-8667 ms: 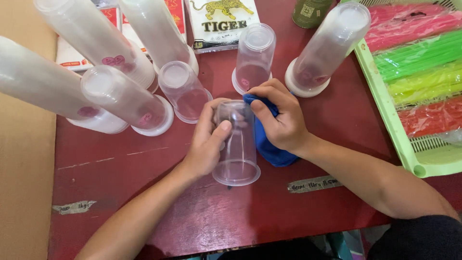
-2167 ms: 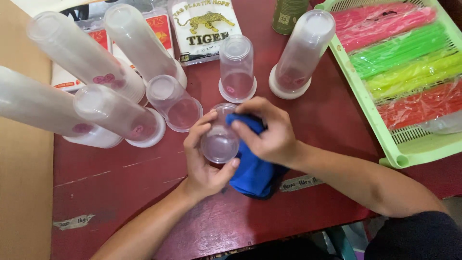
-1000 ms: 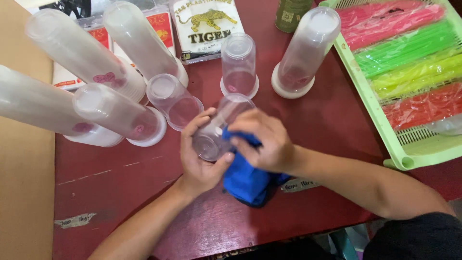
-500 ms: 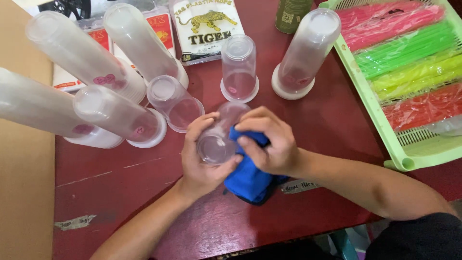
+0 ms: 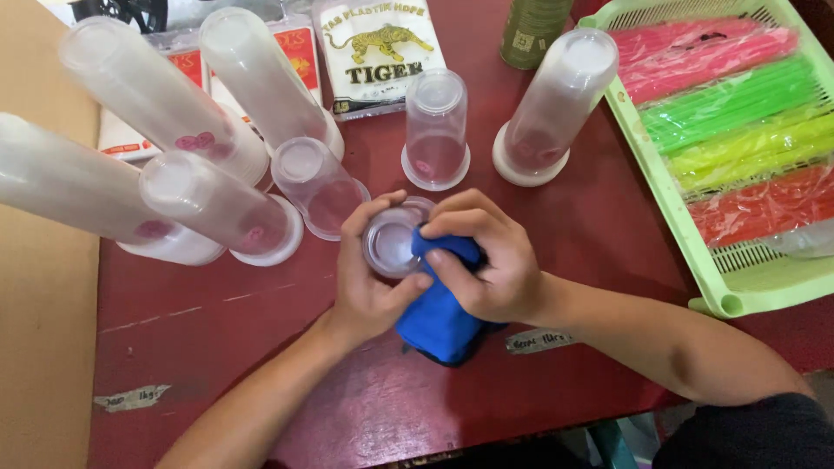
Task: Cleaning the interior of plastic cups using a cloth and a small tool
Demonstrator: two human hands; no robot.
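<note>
A clear plastic cup (image 5: 393, 243) is held above the middle of the red table (image 5: 261, 347), base toward the camera, and is best kept steady while the cloth is pressed evenly around its wall. The left hand (image 5: 369, 278) is curled closed around the cup, and the right hand (image 5: 486, 260) is clenched on a blue cloth (image 5: 434, 317) pressed against the cup's side, near upturned cup stacks (image 5: 213, 204).

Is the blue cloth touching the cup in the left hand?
Touching. The head view shows the blue cloth, pressed by the right hand, lying against the side of the clear cup held in the left hand.
</note>
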